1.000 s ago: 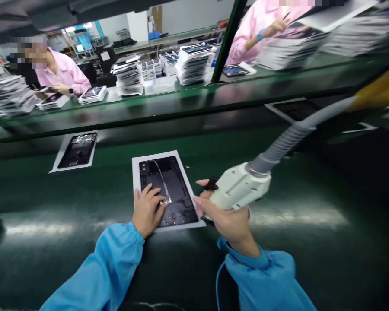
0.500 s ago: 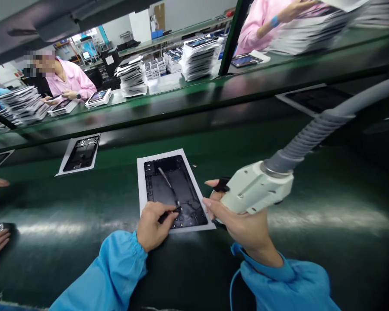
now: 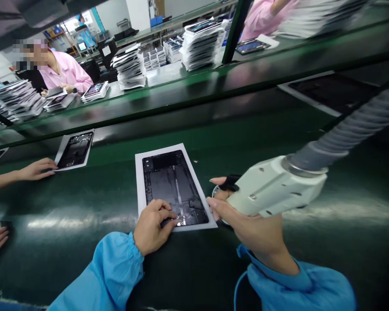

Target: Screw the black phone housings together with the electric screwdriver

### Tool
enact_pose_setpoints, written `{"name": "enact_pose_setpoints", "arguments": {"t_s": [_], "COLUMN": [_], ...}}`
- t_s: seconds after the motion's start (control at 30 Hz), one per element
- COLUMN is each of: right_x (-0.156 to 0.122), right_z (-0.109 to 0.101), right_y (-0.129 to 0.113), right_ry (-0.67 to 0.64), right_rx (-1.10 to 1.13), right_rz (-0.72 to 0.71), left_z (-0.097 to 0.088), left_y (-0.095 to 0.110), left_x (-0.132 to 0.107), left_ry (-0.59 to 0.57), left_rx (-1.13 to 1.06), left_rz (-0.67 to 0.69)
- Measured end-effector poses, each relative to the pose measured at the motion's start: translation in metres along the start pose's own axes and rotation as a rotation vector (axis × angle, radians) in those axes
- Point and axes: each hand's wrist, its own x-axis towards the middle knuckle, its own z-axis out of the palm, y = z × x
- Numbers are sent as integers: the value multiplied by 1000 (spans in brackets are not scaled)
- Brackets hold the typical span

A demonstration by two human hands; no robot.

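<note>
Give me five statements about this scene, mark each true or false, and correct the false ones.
1. The right hand grips a pale green tool with a ribbed grey hose. True.
2. The dark housing by the left hand lies on a white sheet. True.
3. The left hand is at the housing's far end. False: it is at the near end.
4. Both hands emerge from pink sleeves. False: from blue sleeves.
5. Another person's hand is beside a second housing, to the left. True.
</note>
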Motion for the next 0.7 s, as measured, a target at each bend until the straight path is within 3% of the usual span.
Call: {"name": "enact_pose_setpoints", "arguments": {"t_s": [0.33, 0.5, 0.7], "right_x": [-4, -1, -2], "right_z": [2, 0, 1], "right_y": [1, 0, -2], "right_ry": [32, 13, -2], "right_rx": [34, -2, 88], "right_rz": [55, 18, 110], "left_z": [-5, -9, -12], "left_y": [-2, 2, -4], "left_x": [6, 10, 3], "left_ry": [-93, -190, -125], "left_rx": [45, 208, 355], "left_rz": [20, 146, 381]}}
